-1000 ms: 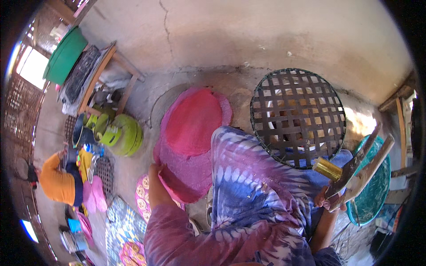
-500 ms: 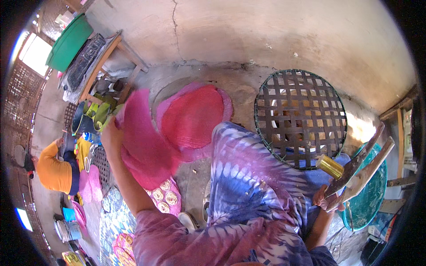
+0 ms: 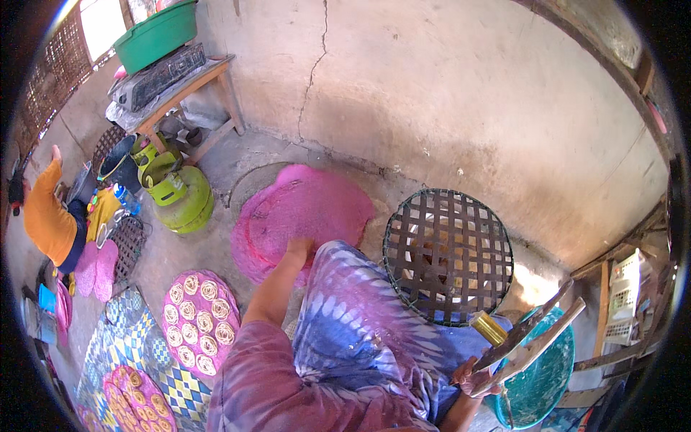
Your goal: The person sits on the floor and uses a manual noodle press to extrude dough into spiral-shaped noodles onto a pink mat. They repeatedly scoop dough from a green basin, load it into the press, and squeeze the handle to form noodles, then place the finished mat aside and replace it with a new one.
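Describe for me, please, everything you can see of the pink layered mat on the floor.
The pink mat is roughly round with wavy edges, its textured surface looking like mesh. Redder layers show along its left edge. It lies roughly flat on the grey floor. The left hand is at its near side, grip unclear; the tie-dyed garment hides some of the near edge.

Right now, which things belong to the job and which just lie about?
Likely job:
golden cylinder with wooden handles, in the right hand
round pink mat, at the left hand

Likely idle:
lime-green metal gas cylinder
green plastic tub
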Tool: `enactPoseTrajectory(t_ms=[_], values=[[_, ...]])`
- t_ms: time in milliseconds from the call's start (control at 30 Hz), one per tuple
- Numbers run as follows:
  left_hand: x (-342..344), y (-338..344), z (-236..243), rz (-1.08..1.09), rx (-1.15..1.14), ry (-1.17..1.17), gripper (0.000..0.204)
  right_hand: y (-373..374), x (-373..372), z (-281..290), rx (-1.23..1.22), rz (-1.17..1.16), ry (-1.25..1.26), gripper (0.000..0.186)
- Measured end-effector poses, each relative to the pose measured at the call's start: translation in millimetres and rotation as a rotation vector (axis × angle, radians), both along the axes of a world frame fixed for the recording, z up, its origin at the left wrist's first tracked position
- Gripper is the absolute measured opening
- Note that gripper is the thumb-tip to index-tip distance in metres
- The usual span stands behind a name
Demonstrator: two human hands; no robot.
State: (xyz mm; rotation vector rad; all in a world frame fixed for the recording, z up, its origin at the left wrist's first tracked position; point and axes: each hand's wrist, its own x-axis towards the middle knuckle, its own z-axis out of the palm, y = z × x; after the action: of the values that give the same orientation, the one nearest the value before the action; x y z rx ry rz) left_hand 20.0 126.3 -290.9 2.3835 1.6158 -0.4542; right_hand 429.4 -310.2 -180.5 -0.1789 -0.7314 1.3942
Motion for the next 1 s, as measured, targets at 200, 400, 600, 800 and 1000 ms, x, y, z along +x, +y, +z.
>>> enactPoseTrajectory(t_ms=[200,400,600,800,1000], values=[[-26,14,-5,0.000,-0.124,-0.341,0.038,0,4,-8,0.006,0.018,-0.008,0.107],[-2,43,171,0.062,0.276,-0.604,0.045,8,3,-15,0.055,0.085,0.016,0.107],[98,26,341,-0.216,0.067,-1.065,0.043,5,-2,-12,0.080,0.034,-0.012,0.109],[214,-7,408,-0.272,-0.103,-1.559,0.043,-2,-4,-10,0.022,-0.067,0.039,0.118],[249,-1,434,-0.408,0.204,-1.736,0.041,-10,1,-11,0.094,-0.056,0.020,0.115]])
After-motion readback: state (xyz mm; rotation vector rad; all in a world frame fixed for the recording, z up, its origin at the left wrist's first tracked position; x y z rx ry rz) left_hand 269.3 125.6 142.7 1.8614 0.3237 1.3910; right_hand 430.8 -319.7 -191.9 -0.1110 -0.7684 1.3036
